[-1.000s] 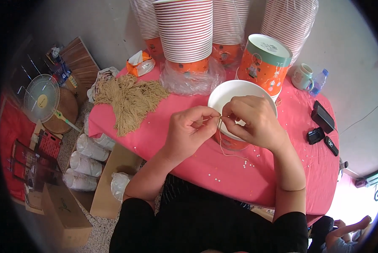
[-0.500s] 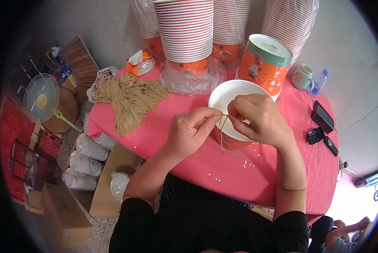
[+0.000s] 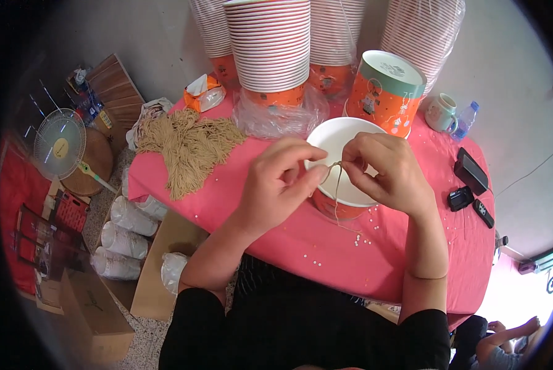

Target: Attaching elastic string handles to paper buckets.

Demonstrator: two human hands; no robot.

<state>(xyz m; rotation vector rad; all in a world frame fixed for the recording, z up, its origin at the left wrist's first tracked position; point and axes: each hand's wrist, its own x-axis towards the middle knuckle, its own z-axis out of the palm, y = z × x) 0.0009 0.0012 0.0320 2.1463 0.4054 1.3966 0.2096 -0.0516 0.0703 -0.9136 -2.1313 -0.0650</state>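
Note:
My left hand (image 3: pixel 276 185) is open in front of the bucket, thumb and forefinger apart beside a thin tan string (image 3: pixel 337 191). My right hand (image 3: pixel 384 172) pinches that string near a small loop or knot. The string's loose end hangs down past the orange side of a paper bucket (image 3: pixel 343 208) to the tablecloth. The bucket stands upright, white inside, and my hands partly hide its opening. To the left of my hands lies a spread bundle of tan strings (image 3: pixel 190 148).
Stacked paper buckets (image 3: pixel 270 49) stand at the back, beside an upside-down orange bucket (image 3: pixel 384 92). Small white bits (image 3: pixel 358 240) dot the pink tablecloth (image 3: pixel 326 271). A mug (image 3: pixel 441 112), bottle (image 3: pixel 466 118) and black devices (image 3: pixel 472 171) sit right. Another person (image 3: pixel 505 342) is at lower right.
My left thumb and forefinger have parted from their pinch on the string. My right hand still pinches it, and the hanging end has shifted slightly right.

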